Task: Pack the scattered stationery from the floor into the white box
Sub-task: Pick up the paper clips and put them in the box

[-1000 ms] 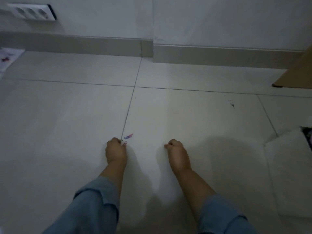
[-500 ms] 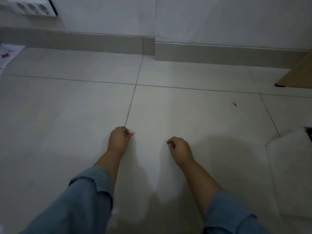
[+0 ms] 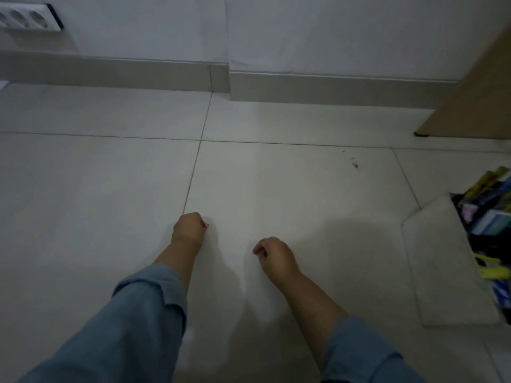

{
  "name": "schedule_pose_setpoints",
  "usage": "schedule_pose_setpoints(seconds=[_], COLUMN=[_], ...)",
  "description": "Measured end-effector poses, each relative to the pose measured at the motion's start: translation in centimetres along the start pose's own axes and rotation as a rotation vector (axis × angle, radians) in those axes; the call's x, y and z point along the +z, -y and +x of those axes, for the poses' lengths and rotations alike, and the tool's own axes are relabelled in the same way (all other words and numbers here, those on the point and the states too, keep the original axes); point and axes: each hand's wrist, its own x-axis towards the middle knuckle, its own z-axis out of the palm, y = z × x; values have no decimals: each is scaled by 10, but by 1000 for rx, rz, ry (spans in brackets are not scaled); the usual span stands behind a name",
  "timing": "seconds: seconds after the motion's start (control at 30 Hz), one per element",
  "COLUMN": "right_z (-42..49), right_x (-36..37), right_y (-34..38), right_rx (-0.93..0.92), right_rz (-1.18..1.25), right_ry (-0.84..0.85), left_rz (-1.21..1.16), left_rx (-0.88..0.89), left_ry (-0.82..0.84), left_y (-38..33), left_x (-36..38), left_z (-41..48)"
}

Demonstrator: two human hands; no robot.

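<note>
My left hand [image 3: 189, 226] is closed above the pale floor tiles, with a small pink paper clip [image 3: 206, 225] peeking out between its fingertips. My right hand [image 3: 272, 254] hangs to its right with the fingers curled in; whether it holds anything is hidden. The white box [image 3: 439, 258] lies at the right edge with its flap open toward me. Several coloured stationery items [image 3: 489, 214] fill its inside. No loose stationery shows on the tiles around my hands.
A grey skirting board [image 3: 318, 88] runs along the wall ahead. A multi-socket outlet [image 3: 27, 19] sits at the upper left. A wooden furniture panel [image 3: 475, 92] stands at the upper right. Small dark specks [image 3: 354, 163] dot the tile.
The purple and pink clips that lay on the floor by my left hand are gone from the tile; that hand has lifted with a clip. The view shifted right, showing the box's inside.
</note>
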Motion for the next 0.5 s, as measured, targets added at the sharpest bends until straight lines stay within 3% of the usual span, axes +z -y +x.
schedule_pose_setpoints(seconds=[0.1,0.27,0.5], right_z=[-16,-35,-80], right_x=[-16,-96,-231], right_y=[-10,-23,-56], right_rx=[52,209,78], right_rz=[191,761,918], right_ry=[-44,-354,-824], left_rz=[-70,-596,-890], left_rx=[113,248,454], left_ry=[36,117,326], left_y=[-24,-104,-235], left_x=[12,31,39], left_z=[-18,-60,-132])
